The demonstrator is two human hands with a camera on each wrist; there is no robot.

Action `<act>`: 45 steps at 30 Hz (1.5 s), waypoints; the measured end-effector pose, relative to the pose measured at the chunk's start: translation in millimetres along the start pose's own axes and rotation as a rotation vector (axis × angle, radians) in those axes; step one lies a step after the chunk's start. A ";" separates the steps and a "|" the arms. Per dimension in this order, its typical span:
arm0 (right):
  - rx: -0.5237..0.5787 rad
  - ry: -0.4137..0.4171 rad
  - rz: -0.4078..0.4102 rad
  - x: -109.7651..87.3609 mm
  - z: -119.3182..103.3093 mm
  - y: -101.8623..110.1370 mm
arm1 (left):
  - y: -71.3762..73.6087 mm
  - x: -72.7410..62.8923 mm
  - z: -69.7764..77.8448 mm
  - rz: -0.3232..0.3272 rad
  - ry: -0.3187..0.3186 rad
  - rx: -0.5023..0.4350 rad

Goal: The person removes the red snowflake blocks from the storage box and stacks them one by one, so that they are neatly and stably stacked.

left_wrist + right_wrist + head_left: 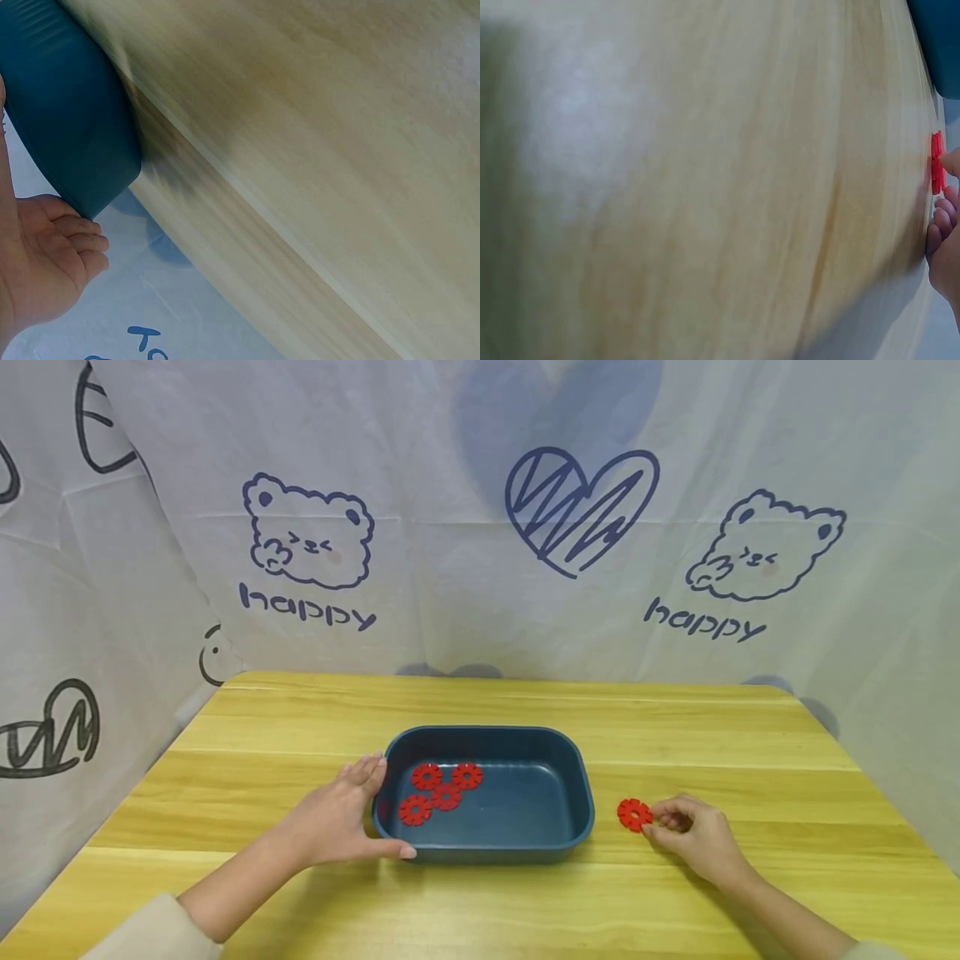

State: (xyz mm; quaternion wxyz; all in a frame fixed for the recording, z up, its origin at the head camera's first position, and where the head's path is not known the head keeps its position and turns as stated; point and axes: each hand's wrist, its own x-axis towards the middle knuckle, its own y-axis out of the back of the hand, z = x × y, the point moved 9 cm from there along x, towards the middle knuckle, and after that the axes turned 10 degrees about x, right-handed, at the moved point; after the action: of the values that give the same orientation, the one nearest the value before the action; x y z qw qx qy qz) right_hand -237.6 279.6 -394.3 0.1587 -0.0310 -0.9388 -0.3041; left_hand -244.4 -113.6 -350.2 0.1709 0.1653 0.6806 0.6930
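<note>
In the head view, my left hand [341,810] holds the left end of a dark blue plastic bin [495,853]. Its fingertips touch the left rim, and the thumb lies along the front wall. The left wrist view shows the same hand [52,255] at a corner of the bin [71,97]. Several red notched discs [416,810] with holes in their centres lie inside, toward the left. Right of the bin, my right hand [697,835] pinches another red notched disc [634,815] by its right edge, at the table. The right wrist view shows this disc [937,161] nearly edge-on.
A yellow wood-grain table [300,718] bears the bin, which stands near the middle. Behind the table hangs a white cloth [442,585] with drawn bears, hearts and lettering. More of the cloth hangs along the left and right sides.
</note>
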 end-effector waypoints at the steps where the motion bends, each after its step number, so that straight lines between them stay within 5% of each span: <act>1: 0.000 0.001 0.001 0.1 -0.1 0.1 | 0.2 0.0 0.1 0.000 0.000 0.000; 32: 0.031 -0.022 0.005 0.1 -1.1 6.7 | -1.0 0.2 -0.1 -0.022 0.006 -0.010; 45: 0.110 0.142 0.061 29.6 -58.6 14.1 | 1.0 -0.2 -0.3 -0.028 0.010 0.008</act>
State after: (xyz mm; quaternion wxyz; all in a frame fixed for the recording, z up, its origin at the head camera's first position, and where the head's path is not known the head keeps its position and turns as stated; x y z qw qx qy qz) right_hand -247.2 255.8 -332.2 0.2356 -0.0293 -0.9391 -0.2486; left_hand -244.3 -114.0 -349.2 0.1764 0.1531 0.6865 0.6886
